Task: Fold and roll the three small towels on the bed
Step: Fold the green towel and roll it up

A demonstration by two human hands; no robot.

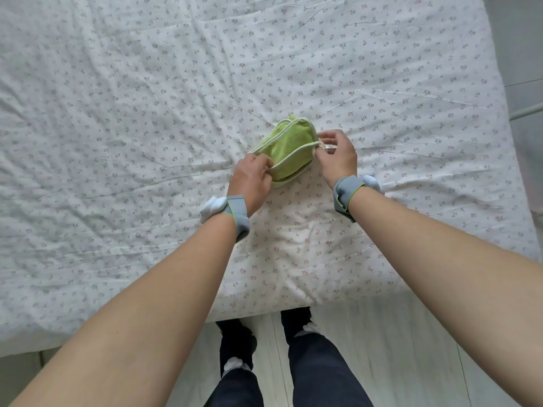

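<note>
**Rolling the green towel: keep both ends even**

The left hand point(252, 183) sits at the near-left end of the small lime-green terry towel with pale piped edging point(289, 148), its fingers curled and pinching the pale trim where the layers curl over. The grey fabric wristband with a white tracker on the left wrist point(233, 214) lies just above the sheet.

The towel itself lies near the middle of the bed with the white, flower-printed sheet point(117, 113), already folded into a narrow stack with several piped edges showing, and it appears partly rolled or bunched, the near end lifted between the hands. Only this one towel is in view; where the other two are cannot be told.

The right hand point(335, 155) is at the towel's right end, thumb and forefinger pinching the piped edge, with the other fingers loosely spread above. A matching grey wristband on the right wrist point(348, 193) sits behind it.

The step in hand looks like rolling. To do it well, both hands should likely turn the cloth at the same rate, so that the roll stays straight and does not cone. Keeping light tension along the edging, and pressing the layers flat against the sheet, should stop the stacked edges from sliding out of line. The soft, wrinkled bedding gives little support, so a firm, tight first turn probably matters most.
</note>
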